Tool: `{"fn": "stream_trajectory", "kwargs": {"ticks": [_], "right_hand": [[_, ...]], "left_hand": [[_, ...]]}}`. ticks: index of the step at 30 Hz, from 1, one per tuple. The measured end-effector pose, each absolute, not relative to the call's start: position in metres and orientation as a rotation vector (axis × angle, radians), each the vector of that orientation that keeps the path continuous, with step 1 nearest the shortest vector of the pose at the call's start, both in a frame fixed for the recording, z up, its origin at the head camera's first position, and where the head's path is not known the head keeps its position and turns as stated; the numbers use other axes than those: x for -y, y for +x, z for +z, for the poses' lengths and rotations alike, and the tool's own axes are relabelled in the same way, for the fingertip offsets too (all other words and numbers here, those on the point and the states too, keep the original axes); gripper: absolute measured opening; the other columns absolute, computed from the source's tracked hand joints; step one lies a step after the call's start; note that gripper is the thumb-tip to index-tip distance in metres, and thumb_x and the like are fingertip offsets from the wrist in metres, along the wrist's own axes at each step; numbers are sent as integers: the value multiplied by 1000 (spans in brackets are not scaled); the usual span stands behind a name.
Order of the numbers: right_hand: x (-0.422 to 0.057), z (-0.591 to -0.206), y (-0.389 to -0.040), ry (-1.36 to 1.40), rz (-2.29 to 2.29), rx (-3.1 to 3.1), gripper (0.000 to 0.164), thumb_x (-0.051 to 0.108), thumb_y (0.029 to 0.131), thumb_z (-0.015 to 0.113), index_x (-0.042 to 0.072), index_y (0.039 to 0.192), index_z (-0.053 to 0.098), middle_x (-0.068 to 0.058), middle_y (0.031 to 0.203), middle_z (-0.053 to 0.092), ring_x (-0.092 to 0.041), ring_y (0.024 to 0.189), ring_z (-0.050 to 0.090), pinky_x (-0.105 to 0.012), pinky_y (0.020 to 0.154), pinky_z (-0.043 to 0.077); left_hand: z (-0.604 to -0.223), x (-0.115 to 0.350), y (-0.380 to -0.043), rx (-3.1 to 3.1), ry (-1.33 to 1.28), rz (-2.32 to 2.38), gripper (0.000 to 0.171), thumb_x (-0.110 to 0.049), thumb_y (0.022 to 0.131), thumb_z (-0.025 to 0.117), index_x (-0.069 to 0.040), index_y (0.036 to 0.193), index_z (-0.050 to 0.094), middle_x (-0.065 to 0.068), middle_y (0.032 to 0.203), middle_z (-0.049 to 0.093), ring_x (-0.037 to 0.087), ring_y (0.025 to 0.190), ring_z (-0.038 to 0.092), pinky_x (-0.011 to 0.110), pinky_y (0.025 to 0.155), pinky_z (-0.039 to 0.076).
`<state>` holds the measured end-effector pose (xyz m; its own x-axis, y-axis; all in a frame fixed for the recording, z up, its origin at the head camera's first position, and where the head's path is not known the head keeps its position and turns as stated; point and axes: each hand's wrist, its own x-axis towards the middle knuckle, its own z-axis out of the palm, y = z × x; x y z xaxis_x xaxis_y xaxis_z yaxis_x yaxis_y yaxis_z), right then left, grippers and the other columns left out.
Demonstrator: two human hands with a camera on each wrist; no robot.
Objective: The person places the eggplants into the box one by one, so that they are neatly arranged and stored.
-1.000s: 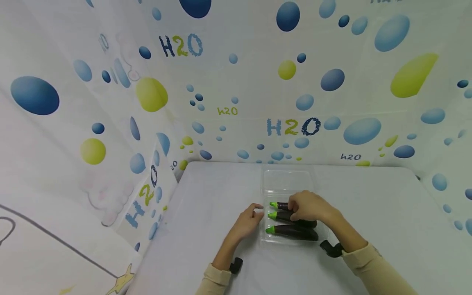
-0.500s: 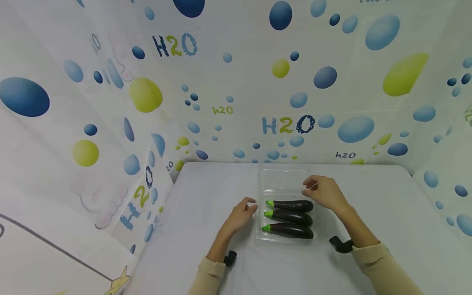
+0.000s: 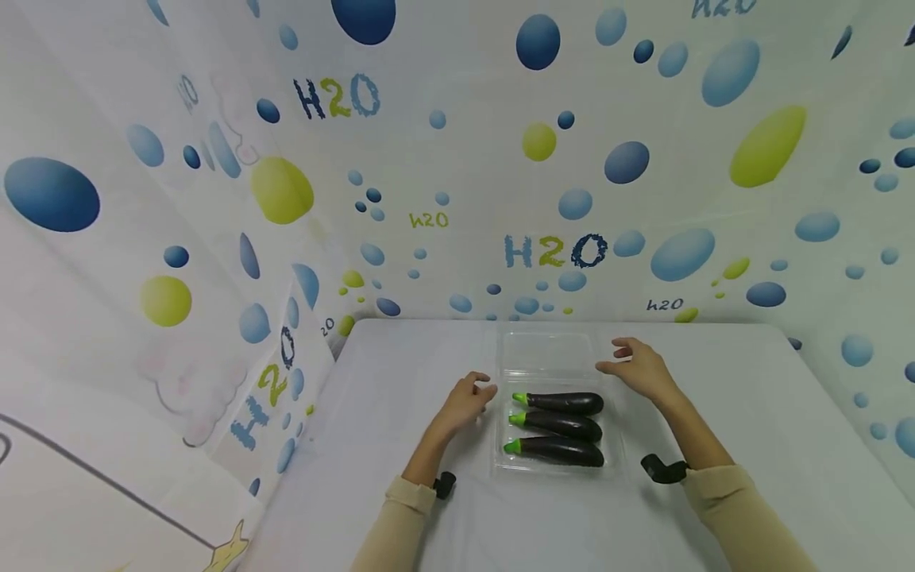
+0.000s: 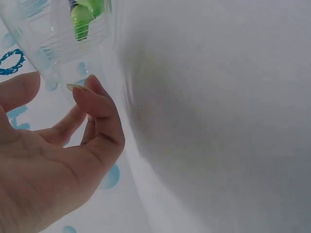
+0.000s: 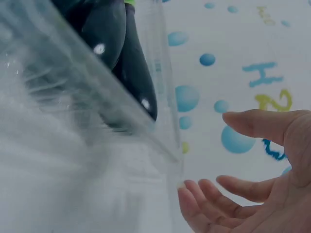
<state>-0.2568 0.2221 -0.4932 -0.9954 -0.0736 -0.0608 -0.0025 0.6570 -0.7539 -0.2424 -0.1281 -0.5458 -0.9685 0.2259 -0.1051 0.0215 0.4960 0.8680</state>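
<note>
Three dark purple eggplants with bright green stem ends, a back one (image 3: 566,403), a middle one (image 3: 561,427) and a front one (image 3: 560,452), lie side by side in a clear plastic clamshell box (image 3: 546,470). Its lid (image 3: 546,351) is folded back flat behind them. My left hand (image 3: 465,403), fingers loosely bent and holding nothing, hovers at the box's left side. To the right of the lid, my right hand (image 3: 641,372) has thumb and fingers spread apart, with nothing between them. Green stem ends (image 4: 87,14) show through the plastic in the left wrist view.
A white-covered table (image 3: 400,357) surrounds the box on all sides. Behind it rises a white backdrop (image 3: 472,143) printed with blue and green bubbles. Each wrist carries a small black camera, such as the right one (image 3: 663,469).
My right hand has left the back eggplants and moved up and right, past the box lid, its fingers spreading. My left hand stays near the box's left side.
</note>
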Motion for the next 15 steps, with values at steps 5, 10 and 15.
{"fn": "stream_trajectory", "kwargs": {"ticks": [5,10,15], "right_hand": [[-228,-504,-262,-47,-1343,-2597,83,31,98,74,-16,152,33,-38,139,52,-47,118,63,-48,91,58],[-233,-515,-264,-73,-1430,-2424,77,21,98,73,-17,151,33,-36,132,58,-38,109,70,-42,87,60],[-237,-526,-267,-59,-1500,-2329,73,19,96,75,-14,150,39,-27,126,64,-29,104,71,-43,89,59]], "left_hand": [[-547,127,-251,-2401,185,1581,49,-28,108,56,1,146,49,19,108,64,26,86,65,34,67,51],[-550,127,-259,-2309,123,1658,49,-23,107,57,-3,150,47,16,109,63,25,91,65,34,72,51],[-554,127,-265,-2259,89,1701,50,-25,106,58,-5,150,48,15,112,66,26,94,66,33,74,51]]}}
